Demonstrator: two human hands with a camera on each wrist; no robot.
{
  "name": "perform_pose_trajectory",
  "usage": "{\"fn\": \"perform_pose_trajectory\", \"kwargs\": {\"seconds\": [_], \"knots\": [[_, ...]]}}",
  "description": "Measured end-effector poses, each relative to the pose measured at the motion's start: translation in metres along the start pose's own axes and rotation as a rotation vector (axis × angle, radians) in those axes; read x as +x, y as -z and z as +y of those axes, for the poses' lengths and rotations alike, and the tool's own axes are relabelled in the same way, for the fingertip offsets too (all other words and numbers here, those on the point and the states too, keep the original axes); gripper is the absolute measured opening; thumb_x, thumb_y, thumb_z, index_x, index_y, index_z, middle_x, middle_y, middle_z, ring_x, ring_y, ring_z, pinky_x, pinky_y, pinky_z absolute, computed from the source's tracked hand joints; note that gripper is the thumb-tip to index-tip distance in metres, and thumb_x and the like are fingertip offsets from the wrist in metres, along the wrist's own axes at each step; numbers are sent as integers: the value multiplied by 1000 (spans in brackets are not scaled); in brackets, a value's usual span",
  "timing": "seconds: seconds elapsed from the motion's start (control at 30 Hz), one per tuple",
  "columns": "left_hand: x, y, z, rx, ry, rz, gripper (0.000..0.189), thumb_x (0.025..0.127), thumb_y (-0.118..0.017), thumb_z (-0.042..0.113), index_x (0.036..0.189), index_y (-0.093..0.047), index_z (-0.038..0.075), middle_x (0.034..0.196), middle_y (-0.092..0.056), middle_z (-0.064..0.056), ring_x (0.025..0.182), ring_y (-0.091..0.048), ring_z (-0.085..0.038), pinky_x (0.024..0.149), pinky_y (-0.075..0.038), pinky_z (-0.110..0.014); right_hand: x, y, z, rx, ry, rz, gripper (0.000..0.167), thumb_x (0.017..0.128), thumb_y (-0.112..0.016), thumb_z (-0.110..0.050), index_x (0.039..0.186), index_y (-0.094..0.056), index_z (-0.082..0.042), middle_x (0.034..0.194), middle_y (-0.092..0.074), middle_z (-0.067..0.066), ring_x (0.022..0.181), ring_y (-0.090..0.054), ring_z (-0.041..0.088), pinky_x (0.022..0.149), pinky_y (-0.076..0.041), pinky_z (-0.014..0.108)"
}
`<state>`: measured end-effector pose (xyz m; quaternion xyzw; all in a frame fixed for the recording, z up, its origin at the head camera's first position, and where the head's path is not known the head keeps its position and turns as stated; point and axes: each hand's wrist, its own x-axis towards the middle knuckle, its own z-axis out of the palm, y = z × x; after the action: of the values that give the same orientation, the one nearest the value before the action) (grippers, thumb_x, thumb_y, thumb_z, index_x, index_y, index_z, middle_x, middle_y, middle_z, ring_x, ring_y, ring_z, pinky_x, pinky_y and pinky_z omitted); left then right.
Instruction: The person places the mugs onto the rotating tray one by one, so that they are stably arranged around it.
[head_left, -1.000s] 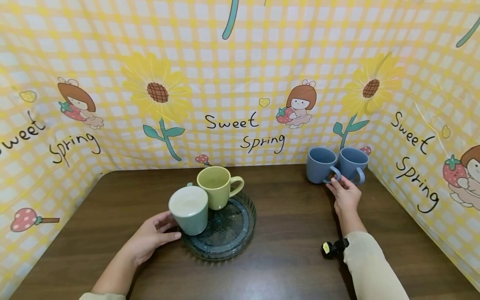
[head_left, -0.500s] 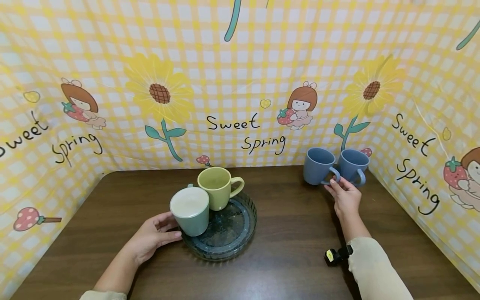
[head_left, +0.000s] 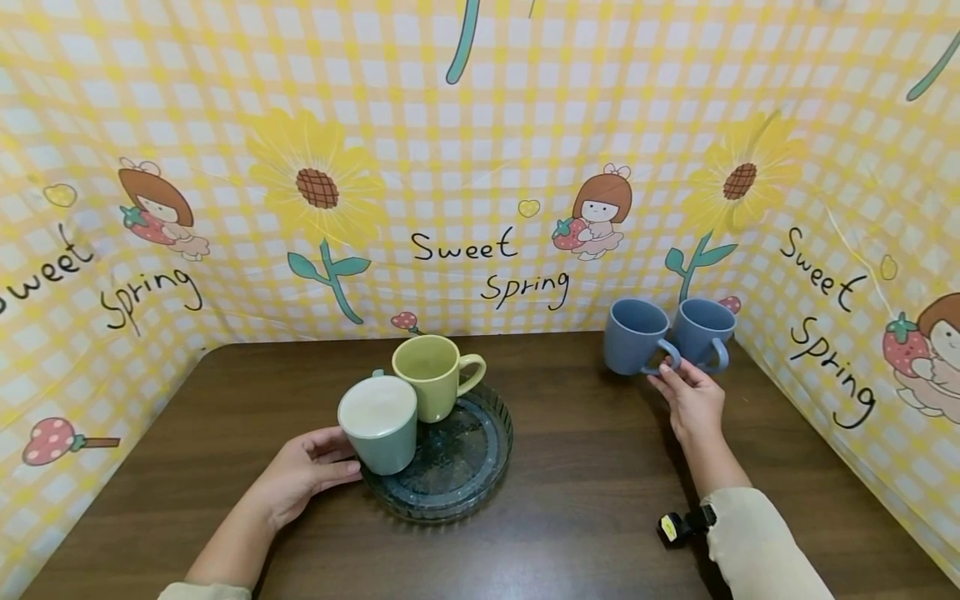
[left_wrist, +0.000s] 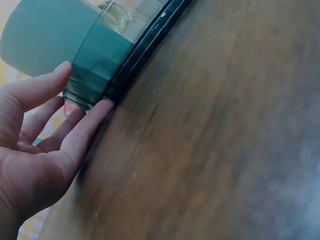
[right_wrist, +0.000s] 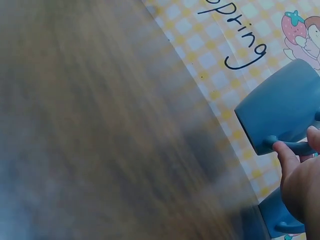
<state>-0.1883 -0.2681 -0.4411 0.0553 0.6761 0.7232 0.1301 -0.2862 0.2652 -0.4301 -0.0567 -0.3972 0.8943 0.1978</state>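
Observation:
At the right rear, my right hand (head_left: 693, 404) pinches the handle of a blue mug (head_left: 630, 340), thumb and fingertips on its lower part. The mug is upright, and in the right wrist view its base stands off from its shadow. Close beside it is a second blue mug (head_left: 708, 329). My left hand (head_left: 300, 475) rests its fingertips against the outer side of a dark green glass dish (head_left: 468, 483), fingers spread and loose. On the dish stand a teal mug (head_left: 386, 446) with a pale top and a yellow-green mug (head_left: 431, 392).
A brown wooden table (head_left: 570, 483) carries everything. A yellow checked cloth (head_left: 480, 150) with printed flowers hangs behind and along both sides, close behind the blue mugs. A black wrist device (head_left: 682, 527) hangs at the right cuff.
My right hand has drawn the held blue mug slightly left and nearer, widening the gap to the other blue mug. My left hand and the dish stay in place.

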Motion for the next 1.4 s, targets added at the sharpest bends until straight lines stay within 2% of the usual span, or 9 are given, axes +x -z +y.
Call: {"fn": "perform_pose_trajectory", "kwargs": {"seconds": [0.23, 0.43, 0.67, 1.1, 1.2, 1.3, 1.4], "knots": [[-2, -1, 2, 3, 3, 6, 47, 85, -72, -4, 129, -55, -1, 119, -60, -10, 105, -63, -16, 89, -55, -42, -6, -3, -2, -19, -12, -27, 23, 85, -58, 23, 89, -74, 7, 80, -70, 11, 71, -67, 17, 67, -61, 36], [-4, 0, 3, 6, 11, 18, 50, 86, -71, -4, 132, -51, -3, 121, -58, -11, 107, -62, -16, 89, -55, -42, -12, -7, -2, -32, -35, -48, 28, 86, -57, 21, 85, -76, 1, 79, -69, 9, 69, -67, 16, 68, -60, 36], [-4, -1, 2, -1, -3, 10, 50, 87, -69, -4, 133, -50, -4, 121, -58, -11, 106, -62, -17, 89, -55, -43, -19, -8, -5, -21, -47, -74, 27, 87, -54, 22, 89, -75, 4, 80, -70, 9, 71, -67, 17, 70, -60, 37], [-5, -3, 2, -11, -16, 23, 39, 87, -68, -5, 124, -57, 1, 115, -60, -9, 103, -64, -18, 89, -55, -41, -34, -11, -6, -43, -54, -197, 31, 89, -55, 20, 87, -77, -2, 84, -70, 8, 76, -68, 17, 73, -60, 36], [-5, -5, 3, -7, -9, 41, 45, 86, -69, -6, 128, -52, -5, 116, -59, -11, 102, -64, -19, 89, -55, -42, -36, -13, -5, -48, -55, -218, 34, 89, -53, 21, 87, -77, -3, 84, -71, 7, 76, -68, 17, 73, -60, 37], [-4, -6, 4, 1, 6, 63, 61, 86, -69, -6, 139, -38, -10, 122, -56, -14, 104, -63, -18, 89, -55, -43, -37, -14, -4, -47, -53, -241, 35, 89, -52, 22, 87, -77, -3, 84, -71, 8, 78, -68, 17, 74, -60, 37], [-2, -7, 4, 9, 17, 74, 73, 86, -69, -6, 145, -25, -12, 128, -52, -17, 107, -62, -17, 90, -55, -43, -40, -15, -4, -49, -44, -265, 35, 89, -52, 22, 89, -77, -2, 85, -71, 8, 79, -68, 17, 74, -60, 37]]}}
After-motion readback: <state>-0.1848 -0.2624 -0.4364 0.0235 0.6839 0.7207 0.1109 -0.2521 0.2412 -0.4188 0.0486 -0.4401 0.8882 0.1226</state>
